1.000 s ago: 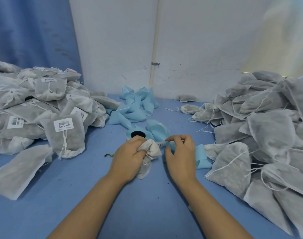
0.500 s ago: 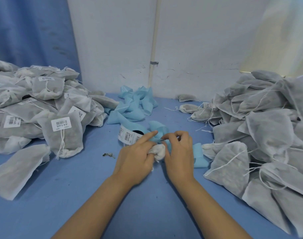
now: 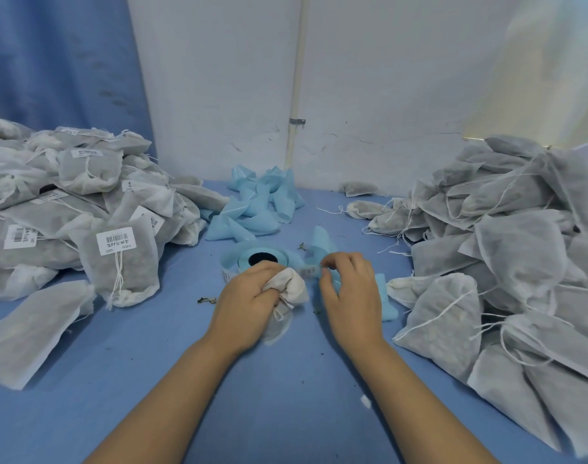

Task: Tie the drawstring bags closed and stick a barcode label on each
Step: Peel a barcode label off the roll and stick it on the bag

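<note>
On the blue bench (image 3: 145,380), the left hand (image 3: 249,299) closes its grip round the bunched top of one drawstring bag (image 3: 291,288). The right hand (image 3: 351,296) pinches a small barcode label (image 3: 310,271) between thumb and fingertips, just beside the bag. Blur hides whether label and fabric touch. Directly behind lies the label roll (image 3: 264,257).

Risk: the adhesive may fold onto itself or seat on creases, because the fabric is crumpled rather than flat. Whether the drawstring is knotted cannot be seen.

Unlabelled bags (image 3: 520,262) are heaped at right, labelled bags (image 3: 85,212) at left and spent blue backing (image 3: 252,209) farther back. The front label (image 3: 115,241) of the left heap shows a barcode above one line of unreadable characters.
</note>
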Available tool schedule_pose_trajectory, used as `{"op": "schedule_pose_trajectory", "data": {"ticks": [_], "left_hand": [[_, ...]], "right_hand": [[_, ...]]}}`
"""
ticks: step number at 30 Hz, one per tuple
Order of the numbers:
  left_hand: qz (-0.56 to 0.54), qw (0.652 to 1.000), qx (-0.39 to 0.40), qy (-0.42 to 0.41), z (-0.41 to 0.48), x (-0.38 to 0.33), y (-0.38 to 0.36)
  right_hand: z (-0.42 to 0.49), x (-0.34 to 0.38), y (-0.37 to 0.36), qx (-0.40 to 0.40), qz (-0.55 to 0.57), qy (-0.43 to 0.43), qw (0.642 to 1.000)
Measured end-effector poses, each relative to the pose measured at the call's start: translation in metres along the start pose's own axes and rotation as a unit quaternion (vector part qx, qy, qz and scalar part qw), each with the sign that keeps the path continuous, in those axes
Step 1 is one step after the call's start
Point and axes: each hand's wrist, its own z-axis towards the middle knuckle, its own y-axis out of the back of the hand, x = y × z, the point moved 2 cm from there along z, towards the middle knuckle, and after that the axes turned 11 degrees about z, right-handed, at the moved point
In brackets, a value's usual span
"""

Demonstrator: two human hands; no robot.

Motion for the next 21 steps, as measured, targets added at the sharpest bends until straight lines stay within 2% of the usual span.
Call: {"op": "schedule_pose_trajectory", "data": {"ticks": [3,6,10,21], "left_hand": [[-0.06,0.998,0.013,0.005,0.0,-0.004,-0.003],[-0.11,0.994,0.025,0.014,0.0,-0.01,-0.007],[-0.132,0.99,0.034,0.023,0.0,-0.012,-0.008],[-0.149,0.987,0.029,0.048,0.0,-0.011,-0.006]], "right_hand": [[-0.001,0.002,0.0,0.005,0.111,-0.047,0.993],[-0.004,0.004,-0.005,0.034,0.236,-0.122,0.964],[-0.006,0.005,-0.008,0.08,0.266,-0.149,0.949],[-0.005,-0.002,-0.009,0.079,0.33,-0.153,0.928]]}}
